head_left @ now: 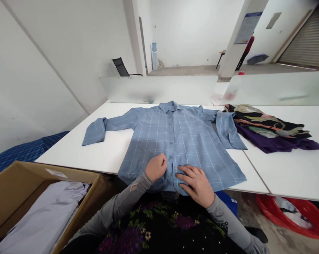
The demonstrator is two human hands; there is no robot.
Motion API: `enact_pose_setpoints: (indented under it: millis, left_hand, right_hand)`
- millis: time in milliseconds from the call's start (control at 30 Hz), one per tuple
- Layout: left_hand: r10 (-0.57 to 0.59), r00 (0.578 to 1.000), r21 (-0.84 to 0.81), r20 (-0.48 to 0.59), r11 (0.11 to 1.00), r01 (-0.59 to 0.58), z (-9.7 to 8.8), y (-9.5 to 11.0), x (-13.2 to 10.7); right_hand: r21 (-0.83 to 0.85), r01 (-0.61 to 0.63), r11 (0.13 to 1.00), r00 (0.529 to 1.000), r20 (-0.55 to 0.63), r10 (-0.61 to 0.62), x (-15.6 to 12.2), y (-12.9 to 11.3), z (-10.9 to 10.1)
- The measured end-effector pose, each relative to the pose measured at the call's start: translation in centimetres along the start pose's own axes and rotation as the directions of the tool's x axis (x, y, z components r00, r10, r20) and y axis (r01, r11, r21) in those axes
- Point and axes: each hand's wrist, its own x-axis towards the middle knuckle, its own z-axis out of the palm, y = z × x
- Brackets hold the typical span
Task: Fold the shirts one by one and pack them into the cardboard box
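Note:
A blue button-up shirt [154, 132] with a thin white check lies front side up on the white table, collar at the far side. Its sleeves spread out to both sides, and the lower hem reaches the near table edge. My left hand [156, 167] is closed into a fist over the lower front, just left of the button placket [171, 141]; what its curled fingers hold, if anything, is hidden. To the right of the placket, my right hand [198, 184] rests on the cloth near the hem, fingers spread.
Patterned and purple garments [270, 132] lie in a pile on the table [305, 169] at right. A cardboard box [96, 192] with folded pale cloth stands at lower left. A red bag [270, 215] is on the floor at right. A frosted divider [175, 88] borders the far edge.

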Motion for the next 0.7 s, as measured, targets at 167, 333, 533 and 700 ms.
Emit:
enact_pose_setpoints:
  millis: [167,333,533,700]
  left_hand:
    - [0.036,0.999,-0.252,0.005,0.967,-0.033,-0.4,-1.0,0.2]
    - [0.011,0.999,-0.455,0.031,0.890,0.004,-0.3,-1.1,-0.1]
    - [0.039,0.997,-0.640,0.071,0.768,0.016,-0.4,-1.3,-0.2]
    - [0.033,0.999,-0.560,0.035,0.828,-0.008,-0.3,-1.1,-0.2]
  right_hand:
    - [-0.021,0.000,1.000,1.000,0.020,0.001,0.1,-0.2,0.0]
    - [-0.020,-0.026,0.999,0.999,0.034,0.027,0.3,-0.6,-0.4]
    - [0.182,-0.222,0.958,0.974,0.002,0.226,3.8,-0.3,-0.6]
    - [0.462,-0.376,0.803,0.927,0.206,0.315,7.5,-0.1,0.4]
